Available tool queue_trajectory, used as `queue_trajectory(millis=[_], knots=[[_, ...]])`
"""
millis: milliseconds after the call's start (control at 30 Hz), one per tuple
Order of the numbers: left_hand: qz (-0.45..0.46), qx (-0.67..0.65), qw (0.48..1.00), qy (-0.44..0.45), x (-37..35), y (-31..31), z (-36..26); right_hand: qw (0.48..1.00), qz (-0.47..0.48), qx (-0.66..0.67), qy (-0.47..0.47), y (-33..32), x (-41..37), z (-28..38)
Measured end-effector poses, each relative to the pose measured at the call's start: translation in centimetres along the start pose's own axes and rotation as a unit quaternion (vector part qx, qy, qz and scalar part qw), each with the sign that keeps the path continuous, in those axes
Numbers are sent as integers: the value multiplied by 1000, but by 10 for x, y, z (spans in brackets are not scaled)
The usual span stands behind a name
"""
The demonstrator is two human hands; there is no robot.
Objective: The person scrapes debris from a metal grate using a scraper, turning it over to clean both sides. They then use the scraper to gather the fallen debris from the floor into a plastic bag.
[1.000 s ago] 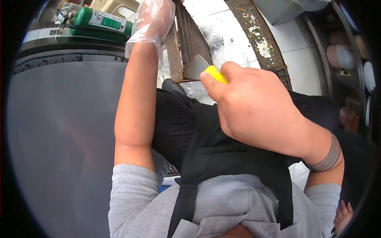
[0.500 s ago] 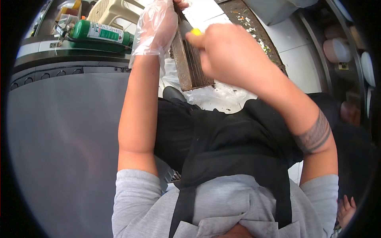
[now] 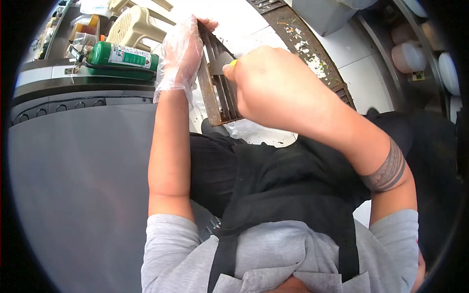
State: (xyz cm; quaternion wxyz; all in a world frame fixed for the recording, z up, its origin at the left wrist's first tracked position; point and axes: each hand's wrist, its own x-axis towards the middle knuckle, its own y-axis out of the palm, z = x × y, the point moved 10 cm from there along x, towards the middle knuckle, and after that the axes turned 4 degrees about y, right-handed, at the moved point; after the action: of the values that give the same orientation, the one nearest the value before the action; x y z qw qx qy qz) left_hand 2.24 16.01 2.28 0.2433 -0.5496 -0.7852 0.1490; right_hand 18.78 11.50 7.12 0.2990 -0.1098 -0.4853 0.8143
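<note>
My left hand [image 3: 181, 56], in a clear plastic glove, is closed on the long side of a dirty metal drain grate [image 3: 211, 97], which it holds up at a tilt. Bare and clenged into a fist, my right hand [image 3: 273, 83] grips a scraper [image 3: 222, 62]. A bit of yellow handle shows by the thumb, and the grey blade lies over the grate's slats. The right hand covers part of the grate's right side.
A floor drain [image 3: 317, 66] strewn with white and green scraps runs along white tiles. Clear plastic [image 3: 249, 129] lies below the grate. A green fire extinguisher [image 3: 122, 56] and beige plastic chair [image 3: 134, 27] stand left. Grey bin [image 3: 322, 14] and shelves with containers [image 3: 409, 58] are right.
The grate and both hands sit lower in view, partly as the camera has shifted. The scraper's blade shows more plainly now, and the right hand is less blurred.
</note>
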Motion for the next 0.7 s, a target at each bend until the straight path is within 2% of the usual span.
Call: queue_trajectory(millis=[33, 100, 200, 267, 333, 367, 400, 467, 500, 533, 567, 600, 667, 700], knots=[[2, 0, 1000, -2, -2, 1, -2, 1000, -25, 16, -8, 1, 4, -1], [-13, -49, 996, -79, -5, 4, 0, 998, -58, 33, -8, 7, 20, -15], [15, -9, 999, -43, -3, 6, -2, 996, -79, 46, -20, 3, 32, -17], [-3, -13, 999, -41, -5, 0, -9, 999, -34, 19, -18, 3, 5, -2], [10, 33, 999, 2, -6, 0, -14, 999, -32, 25, -18, 7, 7, -6], [0, -22, 998, -51, -10, 2, -9, 999, -30, 36, -4, 14, 22, -20], [5, -22, 999, -47, -12, 4, -13, 998, -33, 43, 8, 11, 35, -29], [8, 80, 997, -13, -12, -2, -21, 998, -28, 53, -1, 9, 35, -34], [15, -20, 1000, -15, -8, 0, -3, 999, -6, 39, 26, 11, 21, -29], [10, -20, 1000, -17, -8, -2, -4, 998, 20, 24, 50, 13, 8, -24], [-4, -40, 998, -38, -10, -4, -3, 999, 36, 22, 8, 7, 0, -7], [-15, -58, 996, -62, -14, -4, 0, 999, 41, 25, 9, 14, 6, -11], [-2, -63, 996, -62, -12, 2, -1, 998, -18, 40, 44, 15, 33, -36], [-8, -82, 994, -72, -10, 2, 0, 998, -19, 51, 19, 11, 42, -43]])
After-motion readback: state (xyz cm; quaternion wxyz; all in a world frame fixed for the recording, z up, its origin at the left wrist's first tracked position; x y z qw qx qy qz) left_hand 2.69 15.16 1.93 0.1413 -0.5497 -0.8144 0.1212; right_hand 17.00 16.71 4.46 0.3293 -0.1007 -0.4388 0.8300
